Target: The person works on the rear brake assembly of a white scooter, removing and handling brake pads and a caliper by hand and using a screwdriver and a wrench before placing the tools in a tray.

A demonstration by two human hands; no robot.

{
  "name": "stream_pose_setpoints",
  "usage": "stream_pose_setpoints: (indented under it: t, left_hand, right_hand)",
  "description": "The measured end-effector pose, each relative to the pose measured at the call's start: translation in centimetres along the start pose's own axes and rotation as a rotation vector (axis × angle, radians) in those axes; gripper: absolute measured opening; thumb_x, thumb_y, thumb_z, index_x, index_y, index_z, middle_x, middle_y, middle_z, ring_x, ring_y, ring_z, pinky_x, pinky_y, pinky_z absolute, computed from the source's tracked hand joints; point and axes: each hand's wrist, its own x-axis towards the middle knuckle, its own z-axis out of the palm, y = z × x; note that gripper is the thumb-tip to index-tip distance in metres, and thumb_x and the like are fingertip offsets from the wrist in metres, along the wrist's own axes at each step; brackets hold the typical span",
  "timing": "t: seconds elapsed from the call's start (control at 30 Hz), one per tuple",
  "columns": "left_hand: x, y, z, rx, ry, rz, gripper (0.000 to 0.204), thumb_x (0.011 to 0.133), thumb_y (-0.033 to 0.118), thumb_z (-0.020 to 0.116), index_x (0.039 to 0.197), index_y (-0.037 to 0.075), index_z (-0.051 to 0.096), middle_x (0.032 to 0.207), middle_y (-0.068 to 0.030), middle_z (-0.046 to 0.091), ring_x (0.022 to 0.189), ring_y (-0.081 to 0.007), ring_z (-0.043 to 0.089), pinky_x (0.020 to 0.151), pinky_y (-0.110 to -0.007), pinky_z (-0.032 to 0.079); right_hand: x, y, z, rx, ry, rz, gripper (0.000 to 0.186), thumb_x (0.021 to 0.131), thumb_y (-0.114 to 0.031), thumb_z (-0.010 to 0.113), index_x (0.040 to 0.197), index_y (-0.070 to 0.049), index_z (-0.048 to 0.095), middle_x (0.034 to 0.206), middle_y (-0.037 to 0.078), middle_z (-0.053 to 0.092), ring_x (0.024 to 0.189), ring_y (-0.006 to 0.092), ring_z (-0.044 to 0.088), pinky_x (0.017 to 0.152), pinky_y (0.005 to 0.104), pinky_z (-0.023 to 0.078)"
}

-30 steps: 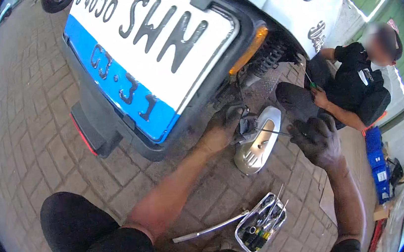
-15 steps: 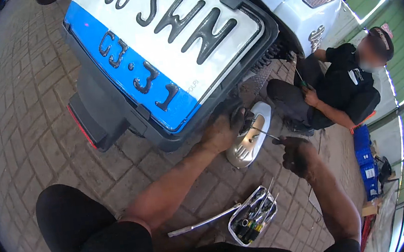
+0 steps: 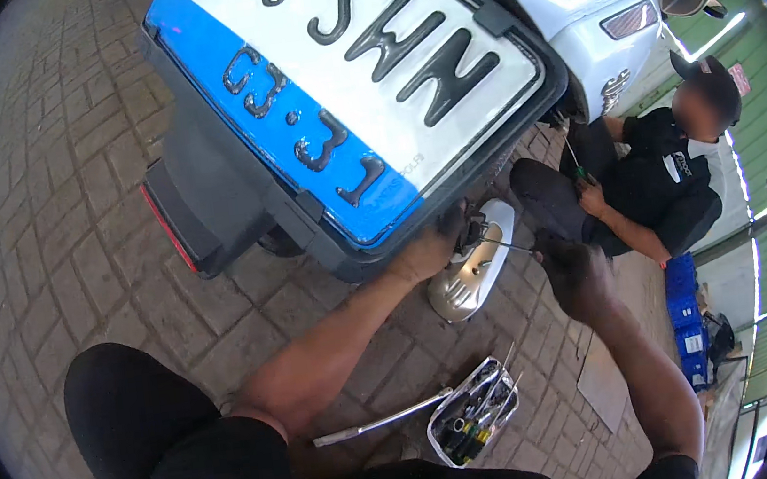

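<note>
My left hand (image 3: 438, 245), dark with grime, is closed around a small dark metal part (image 3: 472, 233) just below the plate's lower corner. My right hand (image 3: 579, 276) grips a thin metal rod tool (image 3: 511, 245), whose far end reaches the part. Its handle is hidden in my fist, so its exact kind is unclear. Beneath the two hands, a silver oblong cover (image 3: 461, 292) with slots and a hole lies on the paving. Above my left forearm hangs the scooter's blue and white number plate (image 3: 393, 158) in its black holder.
A white tray (image 3: 436, 432) of hand tools sits near my knees, a long metal bar (image 3: 380, 420) beside it. At right another person (image 3: 669, 169) sits holding a green-handled screwdriver (image 3: 581, 174). Blue crates (image 3: 685, 309) stand behind. A flat sheet (image 3: 603, 385) lies on the paving.
My right hand has turned, its back now more upward, with the rod still at the part. My left hand keeps its hold. The plate appears lower and farther right in view.
</note>
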Motion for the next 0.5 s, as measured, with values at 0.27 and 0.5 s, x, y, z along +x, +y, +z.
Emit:
stream_pose_setpoints:
  t: [0.27, 0.5]
  left_hand:
    - [-0.9, -0.9, 0.3, -0.218, 0.077, 0.011, 0.033, 0.096, 0.029, 0.050, 0.115, 0.004, 0.059, 0.108, -0.0207, 0.062, 0.108, -0.0356, 0.058, 0.091, -0.042, 0.046]
    - [0.5, 1.1, -2.5, -0.313, -0.130, -0.162, 0.048, 0.096, 0.042, 0.049, 0.129, 0.006, 0.052, 0.119, -0.0175, 0.060, 0.114, -0.0273, 0.056, 0.100, -0.036, 0.040]
  right_hand:
    - [0.0, -2.8, -0.9, 0.878, 0.004, 0.654, 0.022, 0.091, -0.020, 0.060, 0.104, -0.001, 0.060, 0.073, 0.003, 0.055, 0.053, 0.0104, 0.051, 0.043, 0.0232, 0.036]
    - [-2.1, -0.9, 0.5, 1.506, 0.293, 0.080, 0.057, 0.092, -0.031, 0.060, 0.134, -0.001, 0.038, 0.117, 0.022, 0.058, 0.098, 0.0274, 0.061, 0.080, 0.0401, 0.048]
